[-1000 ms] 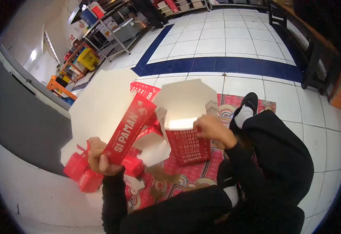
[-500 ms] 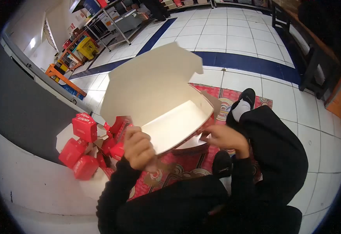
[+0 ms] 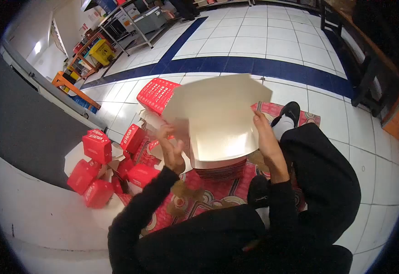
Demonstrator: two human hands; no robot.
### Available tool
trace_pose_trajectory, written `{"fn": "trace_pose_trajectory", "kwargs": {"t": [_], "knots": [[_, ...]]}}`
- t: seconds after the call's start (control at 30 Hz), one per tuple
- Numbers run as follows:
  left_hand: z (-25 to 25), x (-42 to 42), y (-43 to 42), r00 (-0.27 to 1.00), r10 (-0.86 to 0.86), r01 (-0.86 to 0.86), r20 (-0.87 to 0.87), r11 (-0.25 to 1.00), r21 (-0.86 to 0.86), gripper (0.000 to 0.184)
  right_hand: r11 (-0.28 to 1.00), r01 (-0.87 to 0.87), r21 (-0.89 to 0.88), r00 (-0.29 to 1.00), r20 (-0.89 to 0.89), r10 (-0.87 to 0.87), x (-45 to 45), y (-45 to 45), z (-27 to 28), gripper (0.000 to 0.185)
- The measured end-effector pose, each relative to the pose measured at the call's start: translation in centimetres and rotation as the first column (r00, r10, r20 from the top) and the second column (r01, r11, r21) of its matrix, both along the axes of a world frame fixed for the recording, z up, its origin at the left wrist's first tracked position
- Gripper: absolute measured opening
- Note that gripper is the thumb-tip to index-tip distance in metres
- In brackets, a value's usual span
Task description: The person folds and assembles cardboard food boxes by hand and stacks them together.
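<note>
Left hand (image 3: 172,152) upright, right hand (image 3: 268,140) — seemingly touching carton (image 3: 221,134)

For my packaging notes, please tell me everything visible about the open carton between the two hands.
The open carton looks like thin paperboard, plain cream inside, with a shiny patch near the front. A wide, angular flap spreads from its far side. It is over a red stack; whether they touch is unclear. The right hand appears to touch its right side; the left hand is beside it, contact unclear.

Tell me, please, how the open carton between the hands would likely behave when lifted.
The open carton is probably light: its card looks thin. Its broad, spread flap may bend. The sheen inside suggests a somewhat slippery surface.
</note>
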State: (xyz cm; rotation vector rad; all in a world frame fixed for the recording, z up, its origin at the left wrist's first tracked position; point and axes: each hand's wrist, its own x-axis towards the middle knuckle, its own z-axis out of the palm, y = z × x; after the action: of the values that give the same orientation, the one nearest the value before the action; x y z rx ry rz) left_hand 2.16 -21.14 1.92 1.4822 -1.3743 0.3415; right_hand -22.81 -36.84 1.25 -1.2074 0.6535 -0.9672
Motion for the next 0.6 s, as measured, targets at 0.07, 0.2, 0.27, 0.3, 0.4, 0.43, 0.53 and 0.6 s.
{"fn": "trace_pose_trajectory", "kwargs": {"t": [0.07,0.2,0.27,0.3,0.4,0.43,0.53,0.6], "knots": [[-1.2,-0.8,1.3,0.876,-0.03,0.092,-0.481,0.99,0.106,0.04,0.971,0.014,-0.237,0.984,-0.169,-0.055,0.8,0.6,-0.5,0.046],[-1.7,-1.8,2.7,0.513,0.083,0.229,-0.854,0.946,0.23,0.042,0.963,0.024,-0.269,0.945,-0.307,-0.109,1.9,3.3,2.1,0.045],[-1.4,-2.6,3.0,0.525,0.115,0.235,-0.844,0.933,0.273,0.045,0.966,0.025,-0.259,0.937,-0.329,-0.112,2.1,3.5,2.0,0.044],[-1.3,-2.7,3.1,0.521,0.114,0.234,-0.846,0.934,0.27,0.045,0.967,0.03,-0.254,0.929,-0.349,-0.121,2.1,3.5,2.0,0.044],[-1.1,-3.7,3.5,0.568,0.106,0.25,-0.816,0.922,0.294,0.045,0.922,0.038,-0.385,0.873,-0.436,-0.217,1.9,3.4,1.5,0.044],[-0.7,-4.3,3.7,0.559,0.148,0.21,-0.816,0.927,0.312,0.045,0.921,0.039,-0.387,0.869,-0.442,-0.222,1.9,3.4,1.5,0.044],[-2.4,-4.3,4.1,0.579,0.155,0.175,-0.8,0.935,0.307,0.046,0.935,0.056,-0.35,0.883,-0.42,-0.21,1.8,3.4,0.9,0.043],[-3.2,-4.6,4.5,0.609,0.124,0.173,-0.783,0.943,0.284,0.047,0.931,0.098,-0.351,0.926,-0.309,-0.214,1.9,3.1,0.0,0.041]]}}
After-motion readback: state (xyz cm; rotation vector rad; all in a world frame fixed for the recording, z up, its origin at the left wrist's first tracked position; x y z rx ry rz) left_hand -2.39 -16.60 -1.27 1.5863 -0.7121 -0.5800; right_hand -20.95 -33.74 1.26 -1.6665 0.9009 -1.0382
